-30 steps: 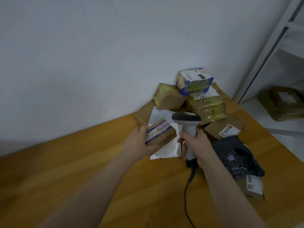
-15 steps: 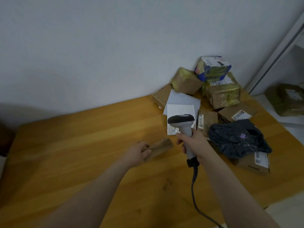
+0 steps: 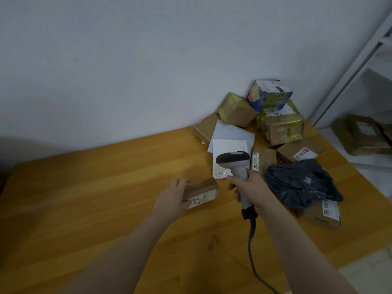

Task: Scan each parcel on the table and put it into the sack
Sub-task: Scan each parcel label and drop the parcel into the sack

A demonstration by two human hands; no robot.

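My left hand (image 3: 172,198) grips a small brown cardboard parcel (image 3: 201,191) with a white label facing me, low over the wooden table (image 3: 84,187). My right hand (image 3: 252,190) holds the grey barcode scanner (image 3: 235,164) by its handle, head pointing left, just right of the parcel. Its cable (image 3: 252,251) trails down toward me. A pile of parcels sits at the back right: white envelopes (image 3: 230,143), taped brown boxes (image 3: 237,110), a blue and yellow box (image 3: 269,94) on top, and a dark plastic bag (image 3: 301,183). No sack is in view.
A white wall runs behind the table. A white metal shelf frame (image 3: 352,66) stands at the right, with a brown box (image 3: 362,134) on its lower shelf. A labelled box (image 3: 322,213) lies near the table's right edge under the dark bag.
My left hand has drawn the small parcel away from the pile, lowered it and turned it so its label faces me. The view has swung left; the scanner stays in my right hand.
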